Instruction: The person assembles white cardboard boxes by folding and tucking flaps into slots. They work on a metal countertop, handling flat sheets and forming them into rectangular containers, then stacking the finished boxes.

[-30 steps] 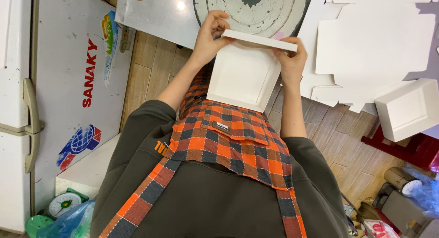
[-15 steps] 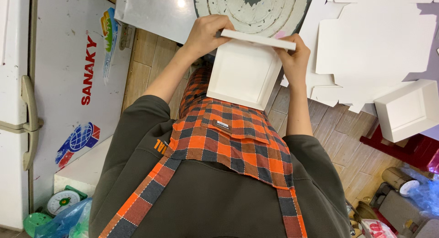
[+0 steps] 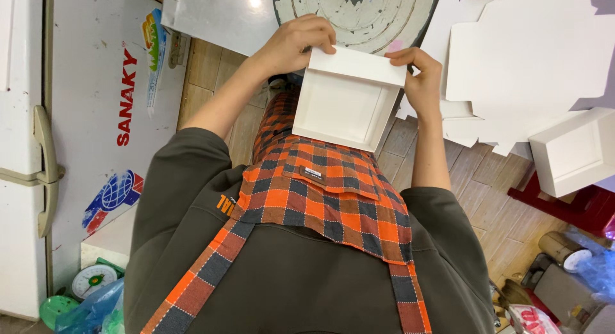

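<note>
White cardboard box (image 3: 346, 100), shallow, square, open face toward camera, nothing inside; held at centre frame above checked orange apron (image 3: 320, 193). Top flap at 12 o'clock folded over, running left-right; box tilted w/ lower corner toward 5 o'clock. Left hand (image 3: 298, 42) at 11 o'clock, grip clenched on flap's left corner. Right hand (image 3: 419, 77) at 1 o'clock, grip pinching flap's right end, fingers along box side. Stack of flat white box blanks (image 3: 525, 52) at 2 o'clock, just beside right hand. Assembled white box (image 3: 573, 151) at 3 o'clock, well apart, on red stool (image 3: 570, 209). Metal surface (image 3: 224, 16) w/ round patterned disc (image 3: 359, 10) at 12. White freezer (image 3: 96, 135) at 9 o'clock, green scale (image 3: 93, 279) at 8.
</note>
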